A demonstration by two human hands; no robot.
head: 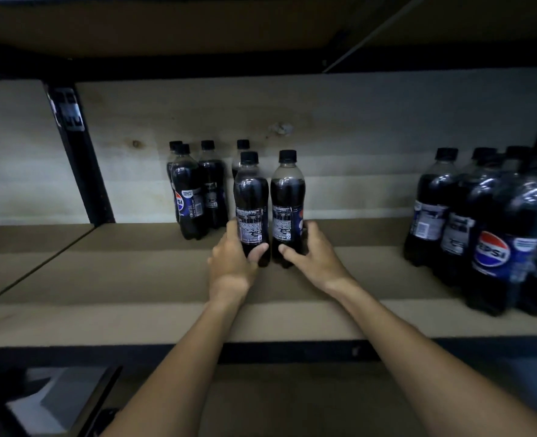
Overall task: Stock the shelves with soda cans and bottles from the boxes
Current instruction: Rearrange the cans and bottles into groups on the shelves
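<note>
1. Two bare forearms reach in from six o'clock over the shelf's dark front edge. The boxes are out of view.
2. The left hand (pixel 232 263) is wrapped around the lower body of one small cola bottle (pixel 250 200), with the thumb across its front and the fingers round the far side.
3. The right hand (pixel 314 257) clamps a second small bottle (pixel 287 197) the same way. The two bottles stand upright side by side, just about touching, near the middle of the shelf board (pixel 103 279).
4. In the dim light their bases seem to rest on the board, though that is hard to confirm.
5. The step in hand looks like placement: setting this pair in front of the bottles already stocked.
6. At ten o'clock from the held pair, a cluster of matching bottles (pixel 188 197) stands against the back panel (pixel 355 137). One cap shows directly behind the left-hand bottle.
7. At three o'clock, well apart, larger Pepsi bottles (pixel 494 234) crowd the shelf's right end.
8. The next move probably calls for sliding the pair back and leftward until snug with the cluster. Both grips could then loosen without tipping either bottle.
</note>
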